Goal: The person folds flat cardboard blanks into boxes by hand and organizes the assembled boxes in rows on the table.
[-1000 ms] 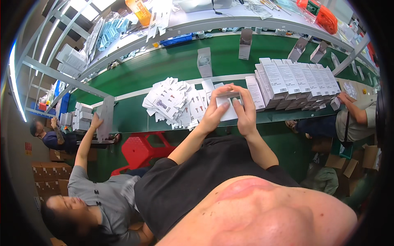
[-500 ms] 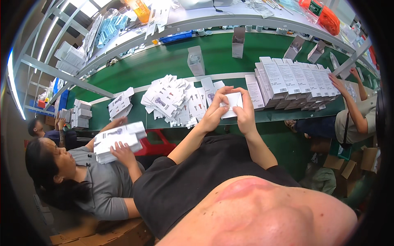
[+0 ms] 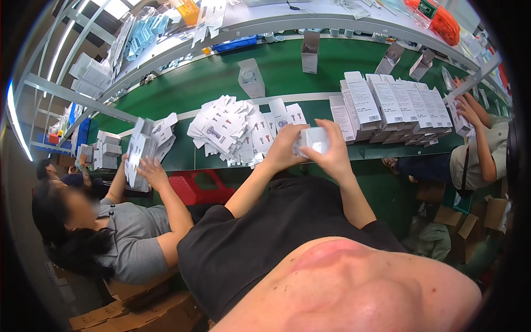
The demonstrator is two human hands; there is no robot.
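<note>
Both my hands hold a small white carton (image 3: 315,137) in front of me, its end facing up toward me. That end looks open, with a pale hollow inside. My left hand (image 3: 286,148) is closed round its left side. My right hand (image 3: 333,154) grips the right side, thumb at the near edge and fingers at the far edge. Just left of my hands lies a loose pile of flat printed cartons (image 3: 221,127). On the right, a stack of folded white boxes (image 3: 381,102) stands by the bench edge.
Open boxes stand on the green belt (image 3: 182,94), among them one grey-white box (image 3: 252,78). A shelf (image 3: 265,25) crosses above. At left, a co-worker holds a stack of flat cartons (image 3: 139,152) near a red stool (image 3: 199,187). Another person at right handles a white box (image 3: 460,116).
The carton in my hands has turned from a closed end to a hollow one. Boxes on the belt shifted left. The left co-worker tipped the carton stack upright; the right person now holds a box.
</note>
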